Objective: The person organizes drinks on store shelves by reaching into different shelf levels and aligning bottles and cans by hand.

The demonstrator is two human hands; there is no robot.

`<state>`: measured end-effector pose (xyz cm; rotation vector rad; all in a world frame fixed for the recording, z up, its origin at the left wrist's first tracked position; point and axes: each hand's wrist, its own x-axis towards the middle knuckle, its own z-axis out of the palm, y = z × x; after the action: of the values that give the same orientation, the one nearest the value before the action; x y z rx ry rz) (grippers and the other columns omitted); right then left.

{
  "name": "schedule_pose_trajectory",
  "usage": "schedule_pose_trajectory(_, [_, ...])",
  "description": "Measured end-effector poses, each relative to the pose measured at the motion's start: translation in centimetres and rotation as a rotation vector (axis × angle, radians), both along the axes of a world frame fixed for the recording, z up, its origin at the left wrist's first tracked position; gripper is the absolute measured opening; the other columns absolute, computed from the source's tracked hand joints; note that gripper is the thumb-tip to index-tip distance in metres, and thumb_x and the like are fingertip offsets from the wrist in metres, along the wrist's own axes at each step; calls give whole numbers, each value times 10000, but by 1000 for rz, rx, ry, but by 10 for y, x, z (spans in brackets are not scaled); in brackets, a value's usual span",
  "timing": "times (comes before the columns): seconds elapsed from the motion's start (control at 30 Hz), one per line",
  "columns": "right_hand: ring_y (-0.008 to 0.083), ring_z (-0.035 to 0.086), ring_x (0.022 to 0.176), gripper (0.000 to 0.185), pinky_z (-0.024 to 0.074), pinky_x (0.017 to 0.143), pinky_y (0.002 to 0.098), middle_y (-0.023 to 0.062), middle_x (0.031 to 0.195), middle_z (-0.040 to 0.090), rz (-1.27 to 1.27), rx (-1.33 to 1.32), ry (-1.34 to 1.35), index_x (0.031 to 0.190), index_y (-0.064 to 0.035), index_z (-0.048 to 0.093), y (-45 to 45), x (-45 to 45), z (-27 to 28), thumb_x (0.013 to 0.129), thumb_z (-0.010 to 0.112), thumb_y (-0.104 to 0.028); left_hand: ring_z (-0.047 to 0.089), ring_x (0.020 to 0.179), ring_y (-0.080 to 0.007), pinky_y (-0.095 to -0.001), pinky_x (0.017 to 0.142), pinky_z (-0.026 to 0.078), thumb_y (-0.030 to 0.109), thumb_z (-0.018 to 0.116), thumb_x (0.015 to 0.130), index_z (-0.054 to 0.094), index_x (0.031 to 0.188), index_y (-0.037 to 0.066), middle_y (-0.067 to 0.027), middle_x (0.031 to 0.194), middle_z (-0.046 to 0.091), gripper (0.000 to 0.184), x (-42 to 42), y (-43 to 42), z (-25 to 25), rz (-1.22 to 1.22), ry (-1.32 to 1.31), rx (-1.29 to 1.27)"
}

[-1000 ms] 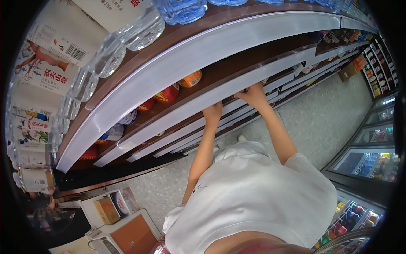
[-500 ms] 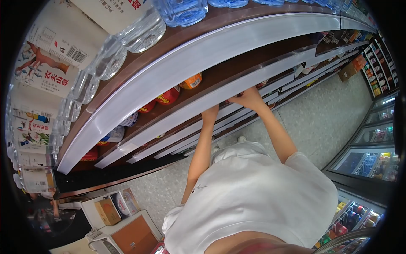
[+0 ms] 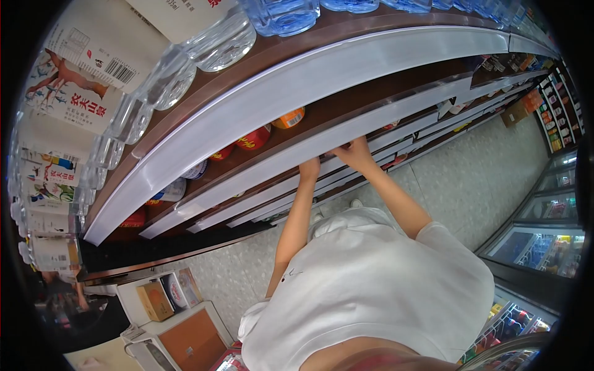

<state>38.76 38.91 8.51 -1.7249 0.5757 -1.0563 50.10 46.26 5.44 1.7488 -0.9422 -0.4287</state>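
Note:
Both hands reach into a lower level of a long shelf unit, under the white edge strip (image 3: 297, 145). My left hand (image 3: 309, 168) is at the strip's lower edge, its fingers hidden behind it. To its right, my right hand (image 3: 355, 153) is bent at the shelf edge, with something dark and small by its fingertips that I cannot make out. On the level above stand an orange container (image 3: 289, 117) and a red container (image 3: 254, 137), left of and above the hands.
Clear water bottles (image 3: 219, 46) and blue-tinted bottles (image 3: 281, 15) line the top shelf. Lit drink coolers (image 3: 535, 247) stand at the right. A cardboard box (image 3: 513, 114) is on the far floor. At lower left are a counter (image 3: 192, 340) and part of another person (image 3: 81, 297).
My right hand has moved left along the shelf edge, closer to my left hand. My left hand has shifted only slightly. The view has tilted a little.

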Motion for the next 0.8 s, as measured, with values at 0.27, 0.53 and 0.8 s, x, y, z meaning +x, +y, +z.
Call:
schedule_pose_trajectory(0.27, [304,562,869,233,436,767,360,161,880,592,-266,-279,21,922,9,573,-24,7,0,718,632,-87,568,899,-320,-369,803,429,117,389,869,595,893,-32,-197,930,614,255,-7,5,16,-65,-297,-19])
schedule_pose_trajectory(0.53, [319,558,865,249,436,745,379,161,892,593,-280,-350,184,917,-11,578,-25,16,-2,745,607,-188,554,672,-122,-243,621,431,117,601,808,610,867,1,-49,750,613,130,-5,-4,6,-226,-123,-316])
schedule_pose_trajectory(0.8, [337,545,912,320,428,770,401,161,954,588,-336,-508,202,972,-31,579,-37,16,-19,743,608,-253,513,620,-82,-218,550,413,130,715,701,625,813,15,-31,703,601,184,-12,-8,18,-250,-62,-292])
